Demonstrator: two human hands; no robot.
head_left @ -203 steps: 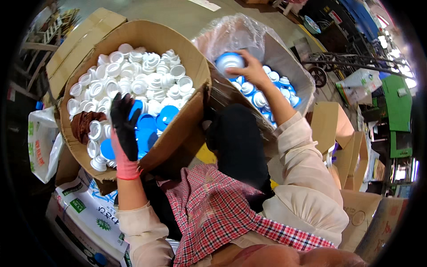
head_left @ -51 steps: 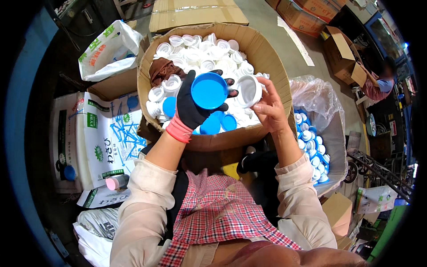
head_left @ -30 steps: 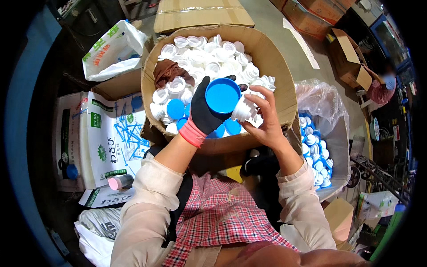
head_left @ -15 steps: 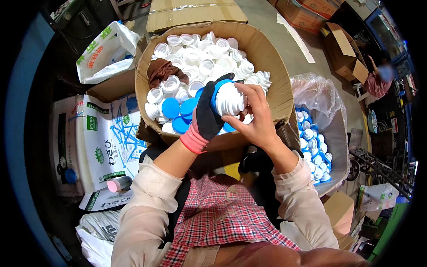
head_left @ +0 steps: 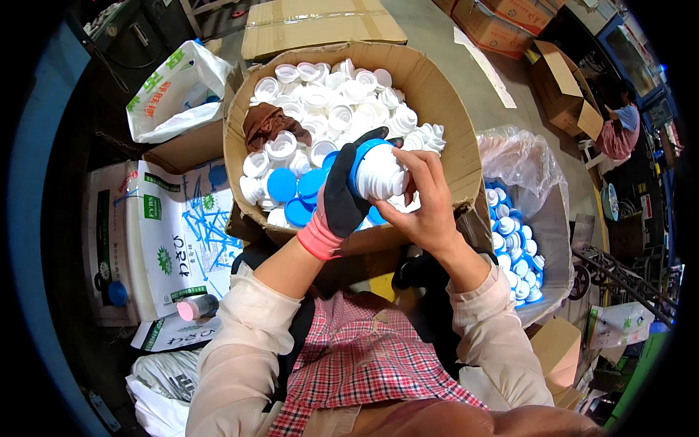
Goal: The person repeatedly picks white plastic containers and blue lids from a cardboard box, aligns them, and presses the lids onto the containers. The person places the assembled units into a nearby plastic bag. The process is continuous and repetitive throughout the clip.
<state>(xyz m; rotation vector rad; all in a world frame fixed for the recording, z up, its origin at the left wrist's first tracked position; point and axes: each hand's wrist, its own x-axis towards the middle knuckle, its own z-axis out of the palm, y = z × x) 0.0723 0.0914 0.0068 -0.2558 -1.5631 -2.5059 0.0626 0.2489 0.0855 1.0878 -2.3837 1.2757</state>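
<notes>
My left hand, in a black glove with a pink cuff, wraps round the blue rim of a white ribbed plastic piece with a blue lid. My bare right hand grips the stepped white side with thumb and fingertips. Both hands hold the piece over the near edge of a large open carton. Inside the carton lie many white ribbed plastic pieces. Several flat blue lids sit near my left hand, and a crumpled brown cloth rests at the left.
At the right, a plastic-lined container holds many blue-and-white pieces. On the left, thin blue plastic strips lie on printed sheeting beside a pink-ended cylinder. A white bag stands behind. Another person sits far right.
Both hands keep hold of the ribbed piece, with little change in grip. The whole view has shifted slightly. The person at far right has changed posture.
</notes>
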